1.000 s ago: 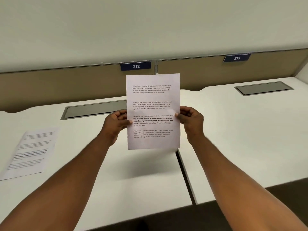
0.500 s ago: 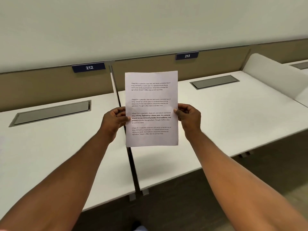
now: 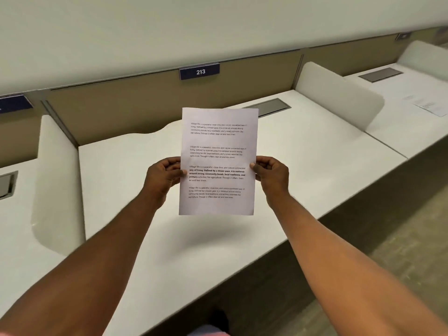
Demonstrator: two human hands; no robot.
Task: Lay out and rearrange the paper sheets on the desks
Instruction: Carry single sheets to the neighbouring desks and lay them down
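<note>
Now you are pinching the printed sheet [image 3: 218, 161] upright by its side edges, left hand [image 3: 163, 175] and right hand [image 3: 271, 174] each curled on it; the view is swinging right, so the 213 sign [image 3: 199, 71] is sitting beyond your hands; another sheet [image 3: 429, 106] is appearing far right of your right hand.

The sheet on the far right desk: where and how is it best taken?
The sheet seems to lie flat on the desk, so probably take its near corner, coming from the desk's front: press the corner, slide it to the edge, then pinch. First free the right hand from the held sheet.
</note>
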